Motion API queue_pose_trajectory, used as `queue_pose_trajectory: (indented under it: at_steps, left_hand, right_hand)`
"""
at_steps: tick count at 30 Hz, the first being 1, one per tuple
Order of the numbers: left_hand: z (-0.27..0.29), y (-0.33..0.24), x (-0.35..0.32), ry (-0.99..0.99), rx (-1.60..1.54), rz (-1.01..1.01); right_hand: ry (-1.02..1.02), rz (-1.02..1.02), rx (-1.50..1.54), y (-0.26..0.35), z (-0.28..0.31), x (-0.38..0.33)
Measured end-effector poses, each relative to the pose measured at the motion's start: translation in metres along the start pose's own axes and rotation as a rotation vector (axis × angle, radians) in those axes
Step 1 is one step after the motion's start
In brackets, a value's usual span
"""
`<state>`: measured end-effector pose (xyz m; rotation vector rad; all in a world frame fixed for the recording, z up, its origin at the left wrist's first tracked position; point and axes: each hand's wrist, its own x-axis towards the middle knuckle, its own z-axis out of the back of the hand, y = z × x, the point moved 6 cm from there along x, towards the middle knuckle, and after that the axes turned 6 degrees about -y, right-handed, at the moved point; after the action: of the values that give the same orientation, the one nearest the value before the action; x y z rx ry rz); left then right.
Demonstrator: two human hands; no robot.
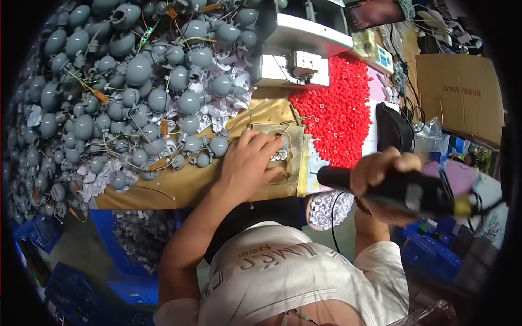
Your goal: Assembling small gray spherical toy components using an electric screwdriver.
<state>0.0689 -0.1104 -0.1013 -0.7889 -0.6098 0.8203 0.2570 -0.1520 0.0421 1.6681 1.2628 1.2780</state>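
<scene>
My right hand [383, 171] is wrapped round a black electric screwdriver [338, 177], held above the table's right side with its nose pointing left. Its rear end and cable look blurred. My left hand [244, 163] rests over a tan work pad [296, 163] at the table's front edge. Between its thumb and fingertips sits a small grey-and-white part [281, 154], mostly covered by the fingers. A metal tweezers-like tool [296, 120] lies just beyond the pad.
Grey glossy balls with wires [138, 70] heap over the table's left. Small red plastic pieces [340, 108] pile up beyond the pad. A silver metal machine [304, 54] stands at the back, a cardboard box [459, 98] at far right. A tub of white pieces [330, 209] stands below the edge.
</scene>
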Motion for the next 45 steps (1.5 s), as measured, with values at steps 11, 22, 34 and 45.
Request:
queue_pose_trajectory:
  at_steps: [11, 22, 34, 45]
  left_hand:
    - [-0.006, -0.018, -0.004, -0.131, 0.230, -0.003]
    - [-0.015, -0.018, -0.003, -0.192, 0.265, 0.023]
    - [-0.018, -0.016, -0.006, -0.177, 0.317, 0.052]
    - [-0.018, -0.014, -0.007, -0.208, 0.286, 0.045]
  right_hand:
    - [-0.057, 0.075, -0.018, 0.001, 0.013, 0.015]
    - [0.067, 0.452, -0.164, -0.001, -0.006, 0.149]
    - [-0.150, 0.260, -0.119, -0.034, -0.009, 0.188]
    - [-0.191, 0.109, -0.104, -0.036, 0.001, 0.151]
